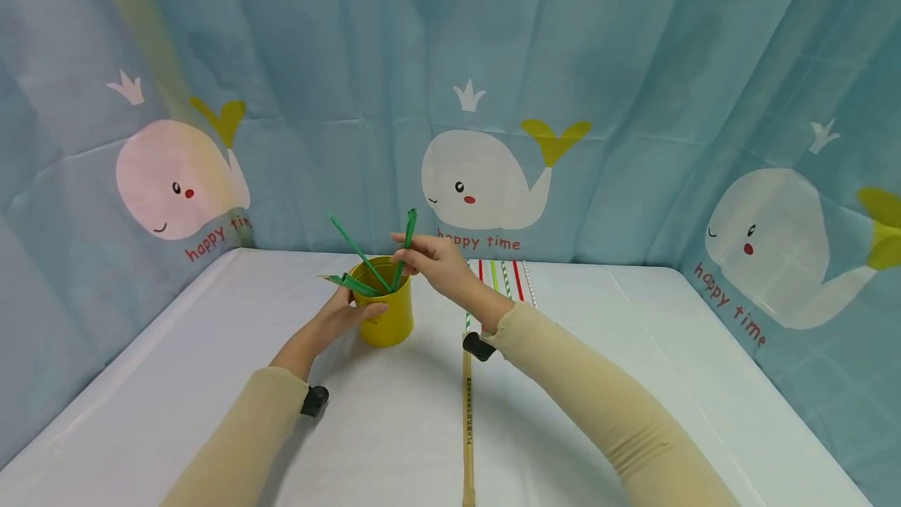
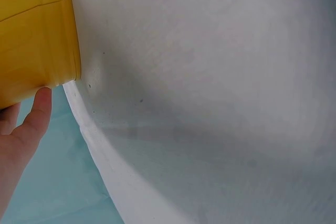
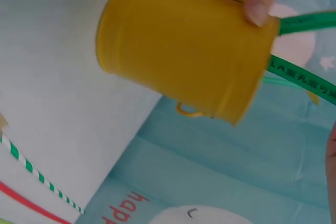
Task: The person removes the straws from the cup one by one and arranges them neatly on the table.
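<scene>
A yellow bucket (image 1: 390, 325) stands at the left centre of the table in the head view. My left hand (image 1: 340, 314) grips its left side, the thumb across the front near the rim. My right hand (image 1: 442, 263) pinches a green wrapped straw (image 1: 411, 224) above the rim, its lower end inside the bucket. Two other green items lean out to the left: a thin straw (image 1: 352, 244) and a wider wrapped piece (image 1: 355, 285). In the right wrist view, dark print shows on one green wrapper (image 3: 303, 78). The left wrist view catches only part of the bucket (image 2: 39, 40) and some fingers.
Right of the bucket, a tan paper-wrapped straw (image 1: 468, 413) with print lies lengthwise on the white table (image 1: 598, 382). Beyond it, several striped, red and green straws (image 1: 519, 280) lie side by side toward the back edge. A blue whale-print curtain (image 1: 338, 100) hangs behind.
</scene>
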The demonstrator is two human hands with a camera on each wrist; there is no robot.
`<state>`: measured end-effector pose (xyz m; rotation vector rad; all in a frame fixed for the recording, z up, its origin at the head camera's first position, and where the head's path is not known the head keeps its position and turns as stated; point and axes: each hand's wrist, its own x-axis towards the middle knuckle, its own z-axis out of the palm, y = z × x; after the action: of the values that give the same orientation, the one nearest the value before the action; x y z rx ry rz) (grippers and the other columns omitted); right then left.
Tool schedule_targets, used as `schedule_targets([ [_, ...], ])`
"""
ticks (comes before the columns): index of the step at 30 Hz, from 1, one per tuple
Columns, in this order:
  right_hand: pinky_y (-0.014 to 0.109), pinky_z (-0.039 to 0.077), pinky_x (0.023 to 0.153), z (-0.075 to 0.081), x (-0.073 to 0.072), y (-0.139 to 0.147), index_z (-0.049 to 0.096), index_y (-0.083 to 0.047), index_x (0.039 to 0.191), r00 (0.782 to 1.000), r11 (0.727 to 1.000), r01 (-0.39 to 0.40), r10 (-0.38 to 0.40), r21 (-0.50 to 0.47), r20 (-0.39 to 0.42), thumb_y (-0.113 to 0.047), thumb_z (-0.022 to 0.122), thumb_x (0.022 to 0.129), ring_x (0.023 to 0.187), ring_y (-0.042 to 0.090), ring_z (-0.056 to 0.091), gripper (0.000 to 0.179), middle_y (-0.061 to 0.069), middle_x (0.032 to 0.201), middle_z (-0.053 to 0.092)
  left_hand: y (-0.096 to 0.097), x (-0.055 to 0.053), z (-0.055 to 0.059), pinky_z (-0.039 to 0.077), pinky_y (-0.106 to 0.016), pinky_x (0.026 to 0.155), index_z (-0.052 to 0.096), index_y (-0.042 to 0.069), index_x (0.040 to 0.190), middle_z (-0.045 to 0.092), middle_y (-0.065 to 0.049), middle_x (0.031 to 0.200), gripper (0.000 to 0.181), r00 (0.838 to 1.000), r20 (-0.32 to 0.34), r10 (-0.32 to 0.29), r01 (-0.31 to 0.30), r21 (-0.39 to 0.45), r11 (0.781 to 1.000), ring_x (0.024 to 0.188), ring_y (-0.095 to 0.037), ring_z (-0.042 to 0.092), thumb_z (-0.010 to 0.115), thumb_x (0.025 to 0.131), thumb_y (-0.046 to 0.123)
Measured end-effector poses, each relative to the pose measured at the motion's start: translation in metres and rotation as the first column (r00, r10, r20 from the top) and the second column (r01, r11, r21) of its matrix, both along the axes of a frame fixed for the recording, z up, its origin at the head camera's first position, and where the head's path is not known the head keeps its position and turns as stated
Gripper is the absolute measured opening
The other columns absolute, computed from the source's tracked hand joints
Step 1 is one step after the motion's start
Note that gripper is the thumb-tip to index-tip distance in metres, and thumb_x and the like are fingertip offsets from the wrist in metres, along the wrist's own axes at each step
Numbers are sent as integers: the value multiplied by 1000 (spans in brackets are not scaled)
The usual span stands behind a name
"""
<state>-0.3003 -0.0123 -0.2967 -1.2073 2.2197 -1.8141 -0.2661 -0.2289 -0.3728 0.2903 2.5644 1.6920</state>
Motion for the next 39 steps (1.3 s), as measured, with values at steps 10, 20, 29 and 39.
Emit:
schedule_targets([
  [10, 35, 56, 81, 19, 6, 27, 55, 11, 128, 1000, 992, 20, -19, -124, 4, 5, 57, 94, 88, 26, 67, 35, 25, 104, 68, 1, -2, 0, 21, -62, 109, 25, 2, 146, 35, -23, 142, 71, 999, 36, 20, -21, 5, 1000, 129, -39, 31, 66, 94, 26],
  [20, 31, 54, 77, 42, 13, 63, 52, 7, 110, 988, 951, 100, -130, -293, -87, 9, 61, 90, 89, 14, 69, 22, 16, 95, 72, 0, -1, 2, 19, -62, 111, 23, 1, 146, 34, -23, 141, 73, 997, 67, 44, -44, 5, 999, 129, -40, 30, 67, 92, 25],
  [29, 27, 56, 65, 41, 16, 95, 51, 14, 111, 978, 954, 131, -168, -271, -121, 17, 61, 86, 73, 8, 67, 26, 21, 90, 70, 0, 0, -2, 19, -62, 111, 23, 5, 148, 34, -21, 144, 75, 999, 40, 36, -37, 6, 999, 131, -38, 30, 67, 93, 30],
  [39, 25, 55, 67, 15, 24, 118, 60, 11, 118, 972, 977, 196, -205, -87, -111, 11, 65, 86, 73, 14, 64, 33, 15, 93, 65, 0, 3, 2, 19, -61, 111, 24, 4, 147, 36, -22, 142, 74, 999, 23, 35, -35, 6, 999, 130, -38, 31, 67, 92, 30],
])
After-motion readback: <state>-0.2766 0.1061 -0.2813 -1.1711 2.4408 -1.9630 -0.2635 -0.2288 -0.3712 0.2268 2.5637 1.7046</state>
